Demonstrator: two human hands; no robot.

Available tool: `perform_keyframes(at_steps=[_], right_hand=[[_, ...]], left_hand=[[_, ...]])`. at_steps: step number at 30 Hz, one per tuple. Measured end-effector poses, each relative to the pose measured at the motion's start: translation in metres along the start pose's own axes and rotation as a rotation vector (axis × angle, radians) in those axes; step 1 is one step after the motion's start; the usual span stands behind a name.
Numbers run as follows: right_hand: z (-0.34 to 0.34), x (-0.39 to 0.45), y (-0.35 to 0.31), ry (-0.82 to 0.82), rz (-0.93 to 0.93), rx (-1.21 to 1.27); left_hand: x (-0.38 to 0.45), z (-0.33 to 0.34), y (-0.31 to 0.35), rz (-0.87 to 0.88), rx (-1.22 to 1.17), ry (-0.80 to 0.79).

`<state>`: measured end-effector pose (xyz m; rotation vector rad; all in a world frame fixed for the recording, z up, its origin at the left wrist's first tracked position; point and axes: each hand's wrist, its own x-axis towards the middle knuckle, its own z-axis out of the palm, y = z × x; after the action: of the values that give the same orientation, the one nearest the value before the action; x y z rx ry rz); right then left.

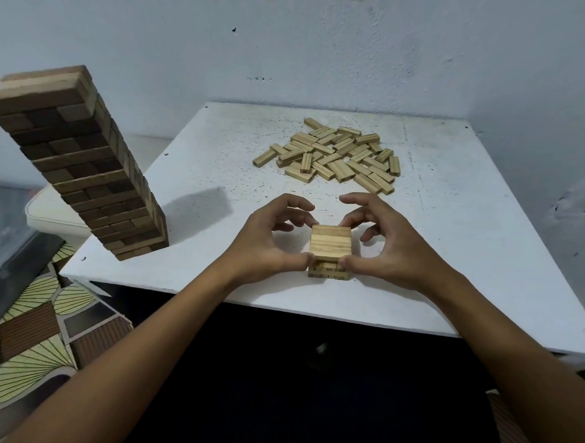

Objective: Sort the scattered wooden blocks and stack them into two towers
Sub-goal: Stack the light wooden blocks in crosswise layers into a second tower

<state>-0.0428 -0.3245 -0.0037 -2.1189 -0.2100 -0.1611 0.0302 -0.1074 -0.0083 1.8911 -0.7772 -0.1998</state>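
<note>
A tall tower of dark brown blocks (87, 167) stands at the table's left front corner. A short stack of light wooden blocks (331, 251), a few layers high, sits near the front edge. My left hand (270, 240) and my right hand (386, 244) flank this stack: both thumbs press its near face and the fingers curl around its far corners. A loose pile of several light blocks (333, 156) lies scattered farther back, right of centre.
The white speckled table (449, 260) stands against a pale wall at the back and right. A white stool or seat (49, 213) is behind the dark tower. Patterned floor (32, 328) shows at lower left.
</note>
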Motion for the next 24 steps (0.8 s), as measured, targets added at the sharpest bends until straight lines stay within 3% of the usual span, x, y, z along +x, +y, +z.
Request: perform_keyframes(at_steps=[24], right_hand=[[0.0051,-0.0052,0.0025,0.004,0.002,-0.031]], left_hand=[[-0.0055,0.0036,0.0001,0.011,0.032,-0.012]])
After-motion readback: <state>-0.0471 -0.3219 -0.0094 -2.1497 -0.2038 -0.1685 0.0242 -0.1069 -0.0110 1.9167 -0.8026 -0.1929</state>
